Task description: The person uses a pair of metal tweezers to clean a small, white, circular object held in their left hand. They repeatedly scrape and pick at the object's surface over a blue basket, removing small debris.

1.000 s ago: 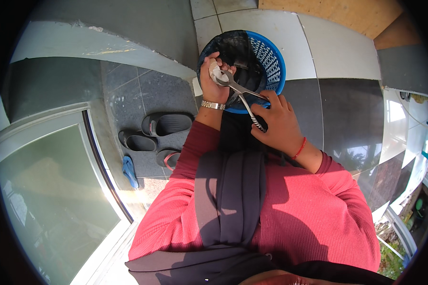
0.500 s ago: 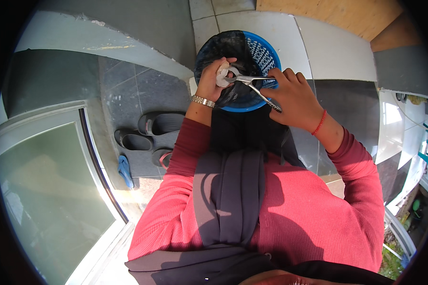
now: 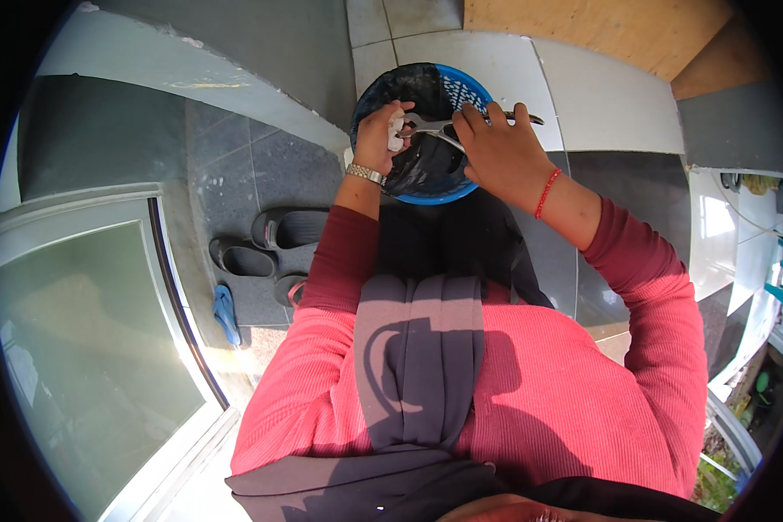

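Holding white lump (image 3: 397,139) in left hand (image 3: 374,142) fingers; gripping metal shears (image 3: 428,124) in right hand (image 3: 505,157) fingers, aiming blades to 9 o'clock, at lump. Keeping both over black-lined blue basket (image 3: 476,85), 12 o'clock.

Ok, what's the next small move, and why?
Probably squeeze the scissors gently with the right hand: their blades are at the edge of the white piece, which the left hand holds above the bag-lined basket, so any bits should likely drop inside.
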Demonstrator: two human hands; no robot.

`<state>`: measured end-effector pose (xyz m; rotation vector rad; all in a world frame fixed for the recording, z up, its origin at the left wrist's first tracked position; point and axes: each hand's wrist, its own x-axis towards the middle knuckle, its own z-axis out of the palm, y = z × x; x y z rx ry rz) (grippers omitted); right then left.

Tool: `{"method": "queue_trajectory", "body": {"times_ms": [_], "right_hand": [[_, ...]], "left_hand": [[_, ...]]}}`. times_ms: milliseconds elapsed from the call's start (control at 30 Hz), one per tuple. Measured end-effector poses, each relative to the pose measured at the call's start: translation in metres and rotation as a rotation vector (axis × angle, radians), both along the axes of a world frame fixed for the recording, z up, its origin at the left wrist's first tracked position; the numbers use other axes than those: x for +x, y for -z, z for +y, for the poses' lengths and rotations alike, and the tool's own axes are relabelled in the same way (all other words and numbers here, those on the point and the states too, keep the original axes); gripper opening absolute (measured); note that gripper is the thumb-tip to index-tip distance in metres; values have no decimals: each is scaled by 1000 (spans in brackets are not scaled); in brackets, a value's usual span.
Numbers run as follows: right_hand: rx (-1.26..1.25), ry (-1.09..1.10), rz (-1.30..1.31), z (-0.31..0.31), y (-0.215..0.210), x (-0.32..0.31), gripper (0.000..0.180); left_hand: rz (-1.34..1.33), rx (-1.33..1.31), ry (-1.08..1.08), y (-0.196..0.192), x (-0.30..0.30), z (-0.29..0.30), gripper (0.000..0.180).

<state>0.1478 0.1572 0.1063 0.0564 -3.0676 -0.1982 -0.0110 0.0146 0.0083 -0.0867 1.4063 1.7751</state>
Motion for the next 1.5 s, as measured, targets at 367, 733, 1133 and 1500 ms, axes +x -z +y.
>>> {"method": "queue_trajectory", "body": {"times_ms": [367,733,1133,1500], "right_hand": [[102,-40,7,10,2,-10,39],[-25,-56,-10,11,3,-21,26],[-893,71,-366,54,45,-3,23],[-564,-54,-303,38,5,1,30]], "left_hand": [[-6,-57,-2,0,-2,1,29],[-76,-70,-27,15,-14,0,33],[-134,-25,-19,12,-17,3,34],[-105,-47,86,9,-20,-1,35]]}}
